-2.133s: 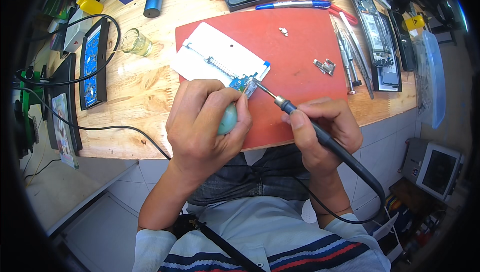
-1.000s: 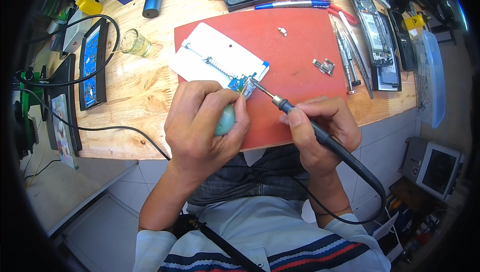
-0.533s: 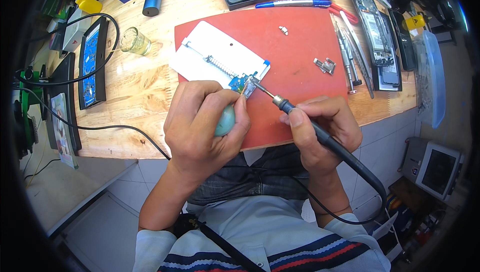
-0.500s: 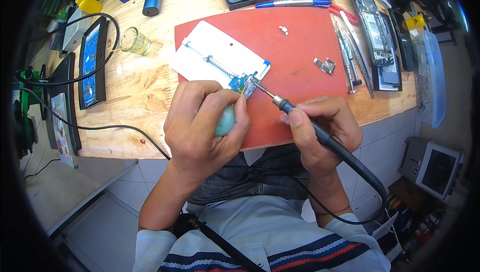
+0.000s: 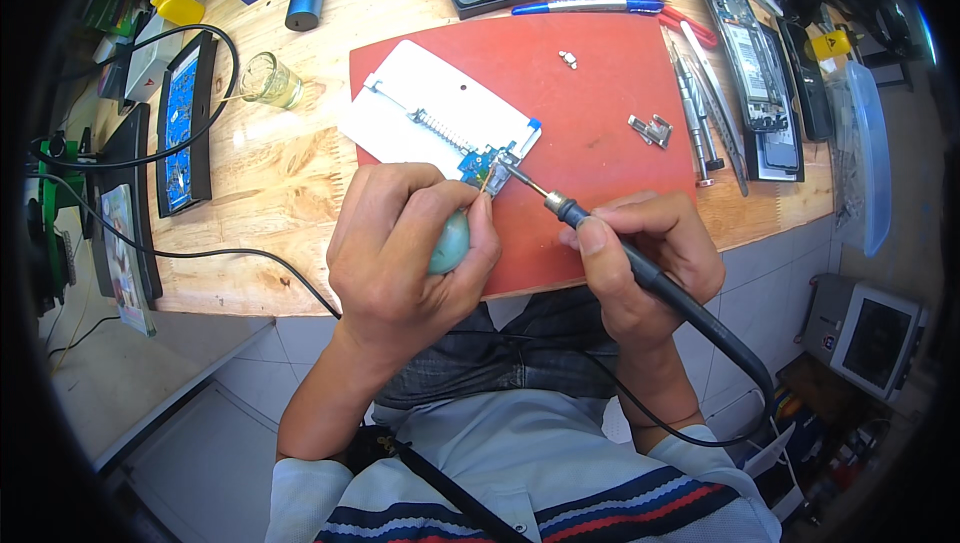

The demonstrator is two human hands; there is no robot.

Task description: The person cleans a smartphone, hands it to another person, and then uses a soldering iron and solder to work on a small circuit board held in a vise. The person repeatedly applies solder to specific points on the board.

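My right hand (image 5: 650,263) is closed like a pen grip round a soldering iron (image 5: 690,311). The iron's tip reaches the small blue circuit board (image 5: 478,164), at a metal part on the board's near right edge. A white board holder (image 5: 430,88) with a spring-loaded clamp bears that board. Closed beside its near edge, my left hand (image 5: 390,243) pinches a thin coppery wire (image 5: 487,182) between thumb and forefinger, its end close to the iron's tip. A rounded pale teal thing (image 5: 452,243) sits inside the same hand, mostly covered by the fingers.
A red mat (image 5: 590,143) lies under the holder, with small metal parts (image 5: 650,131) on it. Screwdrivers and tweezers (image 5: 715,108) and an opened phone (image 5: 742,53) lie to the right. A small glass (image 5: 270,83) stands left; the iron's cable (image 5: 740,441) loops across my lap.
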